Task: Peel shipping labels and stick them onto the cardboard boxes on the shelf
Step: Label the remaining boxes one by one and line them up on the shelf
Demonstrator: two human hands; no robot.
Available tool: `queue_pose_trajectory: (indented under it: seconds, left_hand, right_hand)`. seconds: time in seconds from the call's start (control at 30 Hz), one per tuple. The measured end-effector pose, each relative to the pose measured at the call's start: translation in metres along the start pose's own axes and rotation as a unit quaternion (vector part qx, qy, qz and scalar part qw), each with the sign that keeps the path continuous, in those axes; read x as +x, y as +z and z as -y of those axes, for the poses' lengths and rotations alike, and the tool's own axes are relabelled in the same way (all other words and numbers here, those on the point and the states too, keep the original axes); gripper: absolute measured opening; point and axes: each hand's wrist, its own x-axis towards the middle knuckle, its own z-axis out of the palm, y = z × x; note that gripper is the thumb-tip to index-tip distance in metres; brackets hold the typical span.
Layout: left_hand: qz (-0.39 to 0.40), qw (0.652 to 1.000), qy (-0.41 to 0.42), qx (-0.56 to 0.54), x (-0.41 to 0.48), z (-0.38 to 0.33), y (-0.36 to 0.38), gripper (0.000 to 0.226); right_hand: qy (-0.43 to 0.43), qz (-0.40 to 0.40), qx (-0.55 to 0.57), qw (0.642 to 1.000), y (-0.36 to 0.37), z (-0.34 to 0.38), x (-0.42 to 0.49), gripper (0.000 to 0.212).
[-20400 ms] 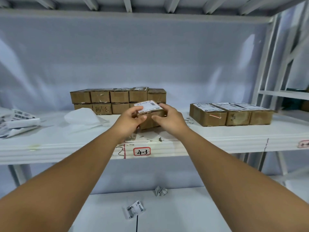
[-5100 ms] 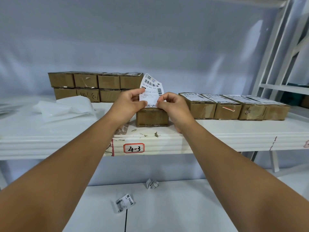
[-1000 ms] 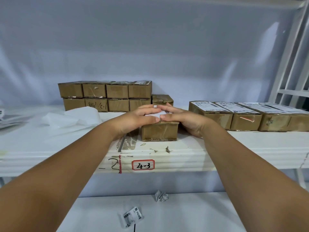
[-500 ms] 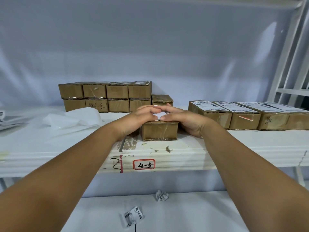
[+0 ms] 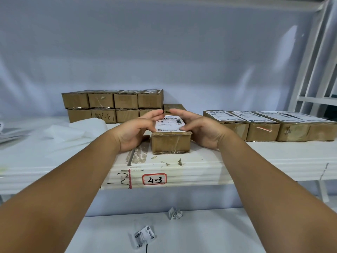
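Cardboard box (image 5: 170,143) sits near the front edge of the white shelf (image 5: 255,157), with a white label (image 5: 170,123) lying flat on its top. The left hand (image 5: 135,130) is by its left side and the right hand (image 5: 200,128) by its right side. Both are loose, with fingers nearly straight, and hold nothing. 4 labelled boxes (image 5: 262,125) stand in a row to the right. Plain boxes (image 5: 113,105) are stacked behind.

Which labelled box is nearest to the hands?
The lone box above the 4-3 tag, between left hand and right hand; the others form a row rightward.
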Motion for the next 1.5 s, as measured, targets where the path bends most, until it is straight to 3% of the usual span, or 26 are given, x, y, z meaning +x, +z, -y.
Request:
queue_pose_trajectory:
  seconds: [0.2, 0.37, 0.43, 0.5, 0.6, 0.67, 0.77, 0.87, 1.0, 1.03, 1.23, 1.33, 1.5]
  left_hand:
    - [0.009, 1.000, -0.007, 0.020, -0.001, 0.001, 0.002, 0.075]
    - [-0.021, 0.999, -0.009, 0.027, 0.003, 0.005, 0.001, 0.113]
    - [-0.045, 0.998, -0.020, 0.046, 0.004, 0.008, 0.000, 0.118]
    - [-0.083, 0.991, -0.013, 0.103, 0.005, 0.009, 0.001, 0.100]
    - [-0.137, 0.964, 0.030, 0.227, 0.003, 0.005, 0.006, 0.053]
    - [-0.153, 0.955, 0.046, 0.250, 0.001, 0.003, 0.009, 0.038]
    - [-0.195, 0.949, 0.030, 0.245, 0.004, 0.000, 0.016, 0.032]
    - [-0.260, 0.931, 0.006, 0.256, 0.011, -0.004, 0.031, 0.028]
    - [-0.234, 0.943, 0.020, 0.235, 0.015, -0.002, 0.061, 0.036]
    - [-0.221, 0.944, 0.020, 0.243, 0.016, 0.000, 0.066, 0.038]
    - [-0.184, 0.949, 0.016, 0.257, 0.031, -0.003, 0.092, 0.041]
    - [-0.185, 0.941, 0.025, 0.282, 0.039, -0.004, 0.102, 0.041]
    - [-0.182, 0.935, 0.037, 0.301, 0.051, -0.002, 0.113, 0.042]
  right_hand:
    - [0.013, 0.024, 0.002, 1.000, 0.003, 0.002, -0.005, 0.072]
    - [0.007, -0.006, 0.011, 1.000, 0.002, 0.002, -0.003, 0.075]
    - [-0.008, -0.043, 0.016, 0.999, 0.006, 0.003, -0.003, 0.063]
    - [-0.033, -0.111, -0.041, 0.992, 0.011, 0.004, -0.002, 0.045]
    - [-0.061, -0.236, -0.222, 0.944, 0.016, 0.000, 0.004, 0.025]
    - [-0.063, -0.281, -0.302, 0.909, 0.019, -0.003, 0.006, 0.016]
    - [-0.087, -0.312, -0.397, 0.859, 0.024, -0.004, -0.002, 0.016]
    - [-0.102, -0.284, -0.515, 0.803, 0.026, -0.004, -0.016, 0.026]
    - [-0.097, -0.252, -0.682, 0.680, 0.012, -0.005, -0.033, 0.040]
    - [-0.088, -0.258, -0.697, 0.663, 0.008, -0.005, -0.037, 0.040]
    - [-0.064, -0.276, -0.718, 0.636, -0.018, -0.004, -0.055, 0.037]
    - [-0.064, -0.276, -0.696, 0.660, -0.029, -0.004, -0.063, 0.039]
    - [-0.057, -0.294, -0.690, 0.659, -0.038, -0.006, -0.068, 0.043]
